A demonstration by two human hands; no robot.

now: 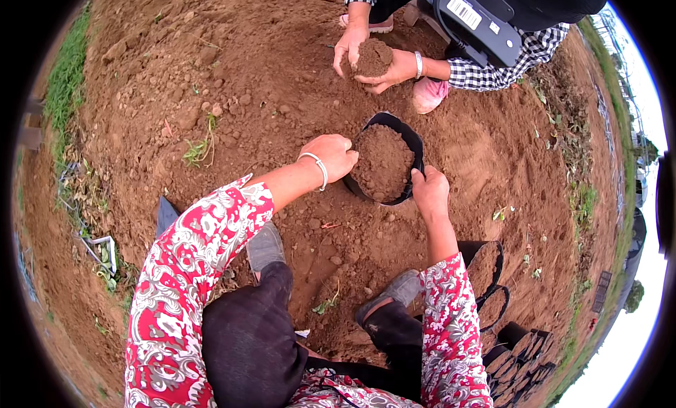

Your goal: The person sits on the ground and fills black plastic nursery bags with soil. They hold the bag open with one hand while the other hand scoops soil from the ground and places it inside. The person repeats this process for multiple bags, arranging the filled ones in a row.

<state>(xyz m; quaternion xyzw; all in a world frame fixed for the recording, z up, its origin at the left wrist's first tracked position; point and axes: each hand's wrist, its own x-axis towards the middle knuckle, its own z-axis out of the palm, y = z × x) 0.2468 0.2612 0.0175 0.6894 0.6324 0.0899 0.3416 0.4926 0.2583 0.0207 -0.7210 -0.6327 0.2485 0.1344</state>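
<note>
Before me on the ground stands a black grow bag, filled nearly to its rim with loose brown soil. My left hand pinches the rim on its left side, fingers curled. On the right side, my right hand grips the rim, thumb on top. Just beyond the bag, another person's hands cup a clump of soil.
Several soil-filled black bags stand in rows at my right, with two nearer ones beside my right sleeve. A co-worker in checked sleeves crouches opposite. Small weeds and clods dot the bare soil. Grass edges the left.
</note>
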